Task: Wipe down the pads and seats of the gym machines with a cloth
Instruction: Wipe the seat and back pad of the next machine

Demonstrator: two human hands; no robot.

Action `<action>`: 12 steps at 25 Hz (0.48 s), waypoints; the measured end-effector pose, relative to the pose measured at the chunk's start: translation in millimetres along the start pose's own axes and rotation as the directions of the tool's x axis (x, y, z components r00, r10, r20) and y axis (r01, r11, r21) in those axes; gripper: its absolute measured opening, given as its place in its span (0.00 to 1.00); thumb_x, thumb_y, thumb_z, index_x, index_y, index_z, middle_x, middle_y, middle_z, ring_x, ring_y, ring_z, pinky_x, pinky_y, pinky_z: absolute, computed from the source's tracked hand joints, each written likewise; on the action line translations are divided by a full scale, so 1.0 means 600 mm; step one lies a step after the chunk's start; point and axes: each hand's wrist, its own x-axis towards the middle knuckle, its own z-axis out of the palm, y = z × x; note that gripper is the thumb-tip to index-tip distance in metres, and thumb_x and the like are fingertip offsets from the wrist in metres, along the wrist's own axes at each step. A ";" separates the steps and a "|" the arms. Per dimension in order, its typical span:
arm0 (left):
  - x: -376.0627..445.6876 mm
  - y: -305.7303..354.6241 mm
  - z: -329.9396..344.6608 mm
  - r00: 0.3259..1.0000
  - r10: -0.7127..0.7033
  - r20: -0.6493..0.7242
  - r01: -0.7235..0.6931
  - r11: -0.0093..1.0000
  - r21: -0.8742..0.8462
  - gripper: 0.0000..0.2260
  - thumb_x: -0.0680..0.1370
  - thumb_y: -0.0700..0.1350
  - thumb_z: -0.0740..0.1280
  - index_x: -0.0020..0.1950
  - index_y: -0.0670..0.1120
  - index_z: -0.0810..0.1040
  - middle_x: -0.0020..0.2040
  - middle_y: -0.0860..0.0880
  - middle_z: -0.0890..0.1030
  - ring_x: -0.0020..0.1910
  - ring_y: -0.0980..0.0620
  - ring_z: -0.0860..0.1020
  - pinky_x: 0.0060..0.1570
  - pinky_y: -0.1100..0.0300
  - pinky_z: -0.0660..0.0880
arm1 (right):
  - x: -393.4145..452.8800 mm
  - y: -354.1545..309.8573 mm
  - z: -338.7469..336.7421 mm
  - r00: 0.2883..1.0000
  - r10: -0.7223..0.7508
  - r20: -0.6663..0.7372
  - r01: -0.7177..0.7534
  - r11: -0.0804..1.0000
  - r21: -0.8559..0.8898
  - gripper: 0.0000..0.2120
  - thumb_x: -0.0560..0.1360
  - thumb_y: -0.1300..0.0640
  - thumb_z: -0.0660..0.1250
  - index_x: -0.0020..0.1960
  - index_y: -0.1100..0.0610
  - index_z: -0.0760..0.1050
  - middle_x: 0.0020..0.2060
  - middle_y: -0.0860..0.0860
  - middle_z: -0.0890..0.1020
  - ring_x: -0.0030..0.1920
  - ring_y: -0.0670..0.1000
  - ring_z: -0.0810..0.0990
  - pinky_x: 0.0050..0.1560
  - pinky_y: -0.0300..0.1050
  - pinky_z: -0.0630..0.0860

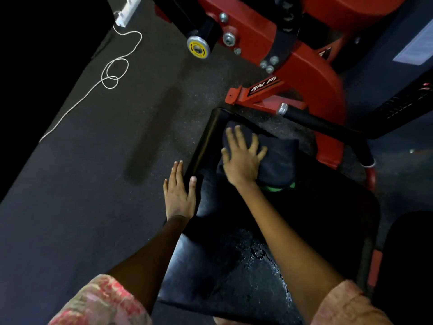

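White cord is lying on the floor, well left of the seat. Left hand, fingers straight, is resting against the seat's left edge, grasping nothing. Right hand, fingers spread flat, is pressing the dark cloth onto the seat's far end, below the red frame.

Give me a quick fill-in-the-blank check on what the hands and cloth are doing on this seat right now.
1. The right hand presses flat on a dark ____ lying on the black seat pad.
2. The left hand rests with straight fingers on the pad's ____ edge.
3. The machine frame beyond the pad is painted ____.
4. A thin white ____ lies looped on the floor.

Missing words: cloth; left; red; cord
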 end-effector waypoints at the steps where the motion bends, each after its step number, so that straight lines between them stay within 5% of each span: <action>1: -0.001 0.001 -0.002 1.000 -0.003 -0.008 0.003 1.000 -0.018 0.33 0.75 0.62 0.44 0.76 0.46 0.57 0.76 0.48 0.58 0.75 0.52 0.56 0.73 0.50 0.49 | -0.028 -0.009 0.012 0.982 -0.187 -0.002 0.187 0.982 -0.025 0.25 0.78 0.47 0.54 0.75 0.44 0.58 0.75 0.43 0.59 0.72 0.61 0.57 0.67 0.69 0.53; 3: -0.002 0.003 -0.004 1.000 -0.012 -0.013 0.011 0.999 -0.050 0.34 0.74 0.63 0.44 0.75 0.45 0.57 0.76 0.47 0.59 0.75 0.51 0.57 0.73 0.49 0.50 | -0.091 0.020 0.031 0.848 -0.529 0.021 0.528 0.844 -0.095 0.24 0.75 0.47 0.53 0.71 0.45 0.66 0.71 0.44 0.67 0.69 0.59 0.65 0.64 0.66 0.60; 5: -0.003 0.003 -0.003 1.000 -0.009 -0.016 0.008 0.998 -0.065 0.34 0.74 0.63 0.44 0.75 0.45 0.58 0.76 0.47 0.59 0.75 0.51 0.57 0.73 0.48 0.51 | -0.091 0.078 0.029 0.742 -0.670 0.031 0.667 0.731 -0.144 0.24 0.74 0.47 0.54 0.70 0.45 0.68 0.70 0.44 0.69 0.67 0.57 0.65 0.62 0.61 0.60; 9: 0.001 -0.003 0.000 1.000 -0.002 -0.014 0.000 0.996 -0.090 0.33 0.75 0.62 0.43 0.75 0.47 0.58 0.76 0.48 0.59 0.74 0.52 0.57 0.73 0.48 0.51 | -0.053 0.026 0.015 0.974 -0.219 -0.058 0.220 0.975 0.013 0.24 0.75 0.49 0.57 0.71 0.45 0.66 0.72 0.43 0.66 0.70 0.60 0.63 0.64 0.68 0.57; 10: 0.000 -0.004 0.000 1.000 -0.001 -0.016 0.000 0.996 -0.093 0.33 0.74 0.62 0.43 0.75 0.47 0.58 0.76 0.48 0.59 0.74 0.52 0.57 0.73 0.48 0.51 | -0.066 -0.003 0.023 0.976 -0.212 -0.040 0.213 0.977 0.023 0.24 0.76 0.49 0.58 0.72 0.45 0.65 0.73 0.43 0.65 0.70 0.61 0.62 0.65 0.69 0.56; 12: 0.000 -0.003 -0.002 1.000 0.001 -0.015 -0.003 0.994 -0.112 0.34 0.74 0.62 0.43 0.75 0.47 0.58 0.76 0.48 0.59 0.74 0.52 0.57 0.73 0.48 0.51 | -0.118 -0.013 0.044 0.907 -0.421 -0.007 0.420 0.905 -0.069 0.24 0.76 0.49 0.56 0.72 0.45 0.65 0.73 0.43 0.65 0.71 0.59 0.62 0.65 0.66 0.57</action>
